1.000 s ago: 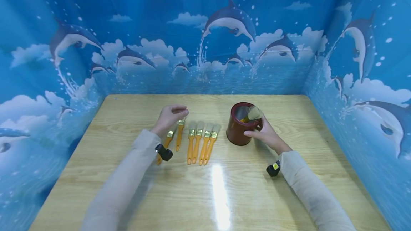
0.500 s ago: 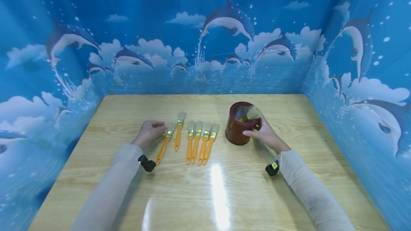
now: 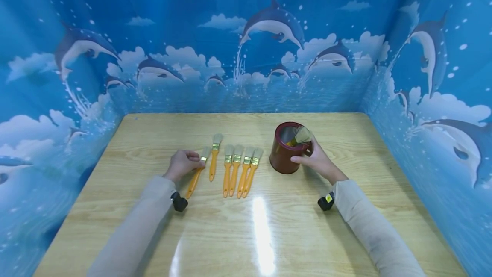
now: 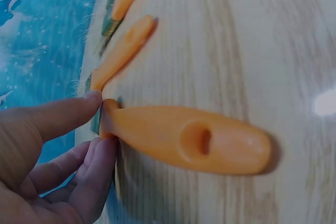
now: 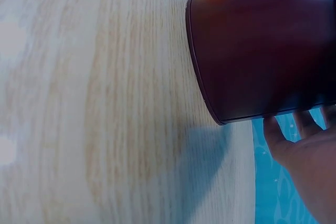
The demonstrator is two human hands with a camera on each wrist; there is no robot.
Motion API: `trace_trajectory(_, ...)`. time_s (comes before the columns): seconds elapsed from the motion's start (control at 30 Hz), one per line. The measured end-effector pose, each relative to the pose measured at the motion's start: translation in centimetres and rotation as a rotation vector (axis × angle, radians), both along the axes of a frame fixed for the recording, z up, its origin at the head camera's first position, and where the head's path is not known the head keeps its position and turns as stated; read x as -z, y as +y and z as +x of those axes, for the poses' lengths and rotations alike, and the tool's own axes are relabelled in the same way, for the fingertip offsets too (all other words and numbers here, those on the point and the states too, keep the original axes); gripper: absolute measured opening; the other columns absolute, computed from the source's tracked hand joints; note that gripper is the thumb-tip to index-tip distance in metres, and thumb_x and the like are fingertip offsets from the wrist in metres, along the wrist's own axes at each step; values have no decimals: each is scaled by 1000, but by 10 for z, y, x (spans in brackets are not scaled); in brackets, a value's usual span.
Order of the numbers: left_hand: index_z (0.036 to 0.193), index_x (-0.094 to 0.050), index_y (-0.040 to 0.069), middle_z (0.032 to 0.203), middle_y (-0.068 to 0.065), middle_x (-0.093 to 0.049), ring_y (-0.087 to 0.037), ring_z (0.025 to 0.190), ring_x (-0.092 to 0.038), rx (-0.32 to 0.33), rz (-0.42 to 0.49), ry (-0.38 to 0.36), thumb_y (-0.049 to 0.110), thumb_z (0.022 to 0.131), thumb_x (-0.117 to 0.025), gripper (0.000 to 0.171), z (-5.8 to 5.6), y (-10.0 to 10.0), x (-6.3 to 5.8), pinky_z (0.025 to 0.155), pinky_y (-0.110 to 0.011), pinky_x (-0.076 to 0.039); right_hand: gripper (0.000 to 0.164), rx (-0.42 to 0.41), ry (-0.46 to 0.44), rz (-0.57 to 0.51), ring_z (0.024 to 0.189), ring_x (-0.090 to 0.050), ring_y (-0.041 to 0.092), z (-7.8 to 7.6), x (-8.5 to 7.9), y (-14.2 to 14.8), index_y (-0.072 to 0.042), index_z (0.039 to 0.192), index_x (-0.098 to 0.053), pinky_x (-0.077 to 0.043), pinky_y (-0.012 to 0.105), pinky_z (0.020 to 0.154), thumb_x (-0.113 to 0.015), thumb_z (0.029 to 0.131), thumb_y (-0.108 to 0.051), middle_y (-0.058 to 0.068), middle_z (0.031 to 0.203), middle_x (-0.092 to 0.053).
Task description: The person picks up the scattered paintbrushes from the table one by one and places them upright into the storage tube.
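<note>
My left hand (image 3: 183,165) pinches the leftmost paintbrush (image 3: 195,179) between thumb and fingers, near where its orange handle meets the gold ferrule. In the left wrist view that paintbrush (image 4: 194,140) lies with its handle end toward the camera, thumb on one side and fingers on the other. My right hand (image 3: 320,162) holds a dark red mug (image 3: 283,157) at its handle side, thumb low against the wall. Inside the mug a paintbrush (image 3: 303,135) leans with pale bristles up over the rim. The right wrist view shows fingertips (image 5: 273,127) at the mug's side.
Just right of my left hand lies a single paintbrush (image 3: 214,157). Several more paintbrushes (image 3: 244,170) lie side by side between it and the mug, bristles away from me. The wooden table (image 3: 307,234) ends at a blue dolphin-print curtain (image 3: 173,93).
My left hand has let go of the second paintbrush, moved left and down, and taken hold of the leftmost one. The right hand stays at the mug.
</note>
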State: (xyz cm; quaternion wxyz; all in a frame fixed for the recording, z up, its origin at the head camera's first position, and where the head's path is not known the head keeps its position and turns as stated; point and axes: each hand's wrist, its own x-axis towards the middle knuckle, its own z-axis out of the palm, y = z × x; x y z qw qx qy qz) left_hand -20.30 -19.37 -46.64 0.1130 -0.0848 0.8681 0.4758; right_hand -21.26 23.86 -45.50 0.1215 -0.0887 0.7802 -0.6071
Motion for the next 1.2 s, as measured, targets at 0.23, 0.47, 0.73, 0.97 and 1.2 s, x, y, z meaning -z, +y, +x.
trace_trajectory(0.23, 108, -66, -3, 101, -17, -68, -24, 86, -64, -13, -126, 20, 16, 79, -80, 38, -5, 6, 1, 74, -34, -53, 98, -1, -8, -13, 139, -27, 38, -1, 1, 1, -27, 154, -5, -23, 55, 114, -74, 85, -21, 16, 151, -26)
trace_trajectory(0.47, 99, -68, -2, 98, -15, -66, -24, 84, -61, -1, -156, 11, 17, 78, -80, 30, -6, 6, -1, 71, -33, -50, 98, 1, -4, -10, 139, -26, 38, -1, 0, 1, -27, 154, -6, -23, 55, 113, -74, 85, -21, 16, 151, -26)
trace_trajectory(0.73, 93, -69, 0, 99, -14, -65, -22, 82, -57, 3, -143, -10, 17, 80, -79, 24, -5, 3, 0, 69, -30, -47, 99, 7, -1, -1, 139, -27, 38, 0, 1, 1, -29, 154, -6, -24, 55, 113, -76, 84, -23, 16, 151, -26)
trace_trajectory(0.97, 94, -69, 0, 99, -13, -65, -21, 84, -58, 22, -121, -27, 19, 82, -77, 24, -6, 0, -1, 71, -31, -48, 100, 4, -3, -2, 139, -27, 39, 0, 0, 1, -29, 154, -4, -23, 55, 113, -75, 84, -23, 16, 151, -24)
trace_trajectory(1.2, 100, -68, 0, 103, -13, -63, -22, 88, -57, 12, -122, -51, 22, 83, -75, 28, -10, -5, -8, 73, -30, -47, 101, 5, -20, 2, 141, -24, 37, 1, 0, 1, -29, 154, -1, -22, 52, 115, -74, 85, -23, 15, 153, -21)
